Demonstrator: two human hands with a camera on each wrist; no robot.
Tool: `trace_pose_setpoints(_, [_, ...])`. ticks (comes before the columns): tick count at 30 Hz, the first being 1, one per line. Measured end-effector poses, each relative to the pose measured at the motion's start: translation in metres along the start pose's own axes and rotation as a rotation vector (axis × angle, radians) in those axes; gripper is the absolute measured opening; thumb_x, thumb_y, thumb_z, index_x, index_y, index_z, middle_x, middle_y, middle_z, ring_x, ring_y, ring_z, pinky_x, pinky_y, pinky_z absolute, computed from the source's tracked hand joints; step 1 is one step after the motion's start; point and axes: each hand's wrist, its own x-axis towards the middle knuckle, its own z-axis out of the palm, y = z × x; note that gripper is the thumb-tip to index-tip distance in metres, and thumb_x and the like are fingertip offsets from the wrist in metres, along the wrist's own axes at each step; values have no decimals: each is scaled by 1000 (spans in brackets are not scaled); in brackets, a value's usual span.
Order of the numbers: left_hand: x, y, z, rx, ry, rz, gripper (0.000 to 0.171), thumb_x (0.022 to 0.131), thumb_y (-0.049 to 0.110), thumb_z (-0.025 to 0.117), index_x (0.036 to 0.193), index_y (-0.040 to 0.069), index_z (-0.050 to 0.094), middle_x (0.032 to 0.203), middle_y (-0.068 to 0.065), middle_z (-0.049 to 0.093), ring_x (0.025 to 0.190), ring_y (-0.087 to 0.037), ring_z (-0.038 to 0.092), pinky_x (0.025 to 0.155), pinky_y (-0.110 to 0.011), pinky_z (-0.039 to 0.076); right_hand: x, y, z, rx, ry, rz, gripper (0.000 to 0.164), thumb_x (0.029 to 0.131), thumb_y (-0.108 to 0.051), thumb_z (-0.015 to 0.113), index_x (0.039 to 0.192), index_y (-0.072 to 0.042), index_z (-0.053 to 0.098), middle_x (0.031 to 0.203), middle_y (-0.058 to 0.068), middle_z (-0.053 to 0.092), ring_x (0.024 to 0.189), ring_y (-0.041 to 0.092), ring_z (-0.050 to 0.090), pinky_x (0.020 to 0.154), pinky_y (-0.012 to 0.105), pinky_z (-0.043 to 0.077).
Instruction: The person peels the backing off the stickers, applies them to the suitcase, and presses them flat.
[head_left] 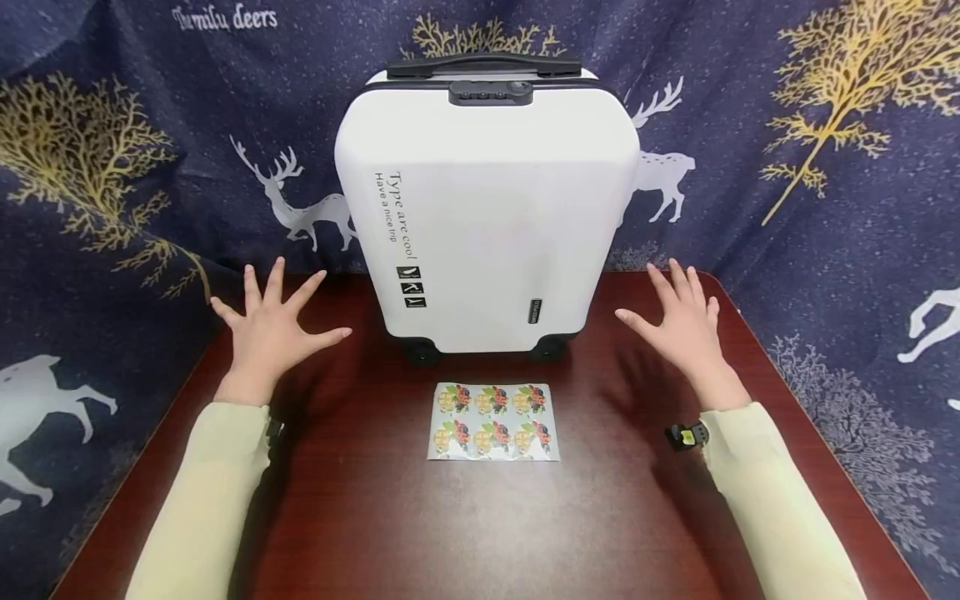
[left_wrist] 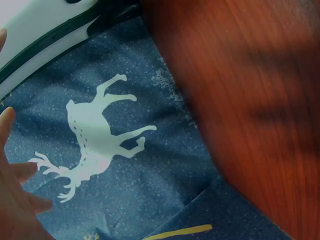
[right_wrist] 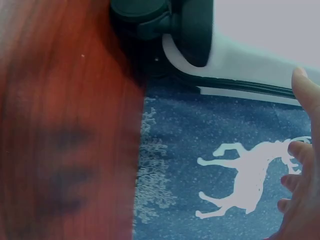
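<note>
A white suitcase [head_left: 487,217] with a black top handle, a combination lock and black wheels stands upright at the back of the table. In front of it lies a flat sheet of stickers [head_left: 492,422] printed with fruit and waffles in two rows. My left hand [head_left: 272,329] hovers to the left of the suitcase, fingers spread, holding nothing. On the other side, my right hand [head_left: 681,325] is raised with its fingers spread, also holding nothing. Neither hand touches the suitcase or the stickers. A wheel [right_wrist: 142,17] of the suitcase shows close up in the right wrist view.
The dark reddish-brown wooden table [head_left: 480,533] reaches back to a navy cloth [head_left: 825,250] patterned with white deer and golden trees. This cloth hangs behind and along both sides. A dark wrist strap with a small device [head_left: 686,436] is on the right wrist.
</note>
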Motion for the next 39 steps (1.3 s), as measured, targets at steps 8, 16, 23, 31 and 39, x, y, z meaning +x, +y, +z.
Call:
trace_pose_setpoints(8, [-9, 4, 15, -39, 23, -9, 88, 74, 65, 72, 148, 28, 43, 162, -23, 20, 151, -50, -1, 97, -88, -8, -15, 2, 16, 96, 59, 6, 85, 89, -60, 60, 156, -17, 29, 165, 16, 18, 153, 40, 10, 109, 79, 8])
trace_pose_setpoints(16, [-19, 9, 29, -76, 45, -21, 85, 75, 62, 73, 147, 26, 45, 159, -23, 28, 150, -47, 12, 99, -88, 2, -30, 3, 31, 220, 143, -35, 75, 90, -43, 66, 151, -9, 38, 159, 21, 31, 146, 47, 25, 112, 71, 20])
trace_pose_setpoints(23, [-32, 14, 36, -97, 97, -22, 81, 75, 56, 75, 144, 23, 49, 153, -22, 38, 145, -45, 24, 102, -86, 13, -49, 0, 47, 343, 223, -11, 59, 90, -29, 70, 139, -3, 52, 148, 23, 46, 138, 45, 38, 111, 63, 30])
trace_pose_setpoints(31, [-44, 24, 46, -159, 105, 8, 60, 83, 45, 71, 134, 16, 59, 138, -19, 57, 129, -41, 49, 100, -69, 34, -66, -12, 53, 527, 273, 29, 39, 90, -14, 71, 127, -3, 63, 125, 18, 62, 114, 15, 57, 98, 20, 42])
trace_pose_setpoints(39, [-48, 42, 55, -299, -20, 22, 40, 91, 35, 67, 123, 12, 68, 125, -15, 68, 114, -35, 63, 92, -53, 51, -75, -37, 53, 706, 152, 43, 29, 95, -19, 66, 118, -2, 65, 99, -20, 63, 90, -5, 59, 79, 8, 47])
